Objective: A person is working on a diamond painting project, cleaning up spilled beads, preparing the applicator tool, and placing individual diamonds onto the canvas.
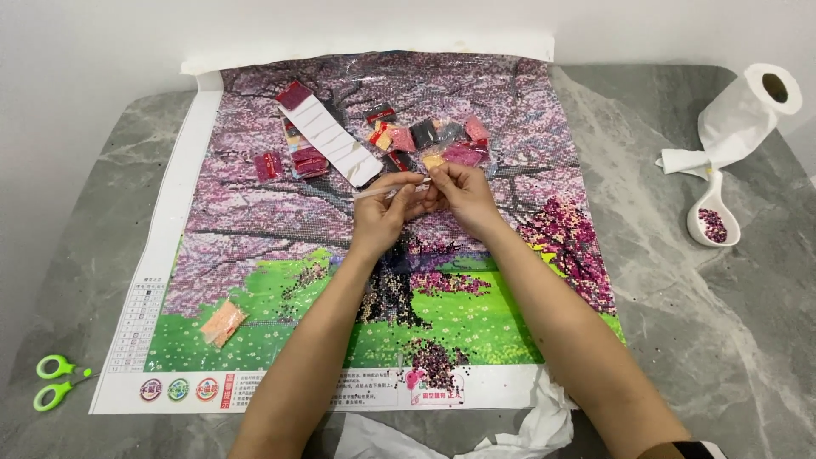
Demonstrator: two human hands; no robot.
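Head view: both hands meet over the canvas [255,212]. The left hand [382,212] pinches a pen [387,192] whose long axis runs left to right, its tip at the right hand [459,191], fingers closed there. Bead packets [442,140] lie just beyond.

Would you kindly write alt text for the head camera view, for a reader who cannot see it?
Two bare hands, left hand and right hand, meet over a cherry-tree diamond painting canvas, holding a thin pen-like tool between them. Small bead packets lie above; green scissors, a paper roll and a bead-filled white scoop sit on the grey marble table.
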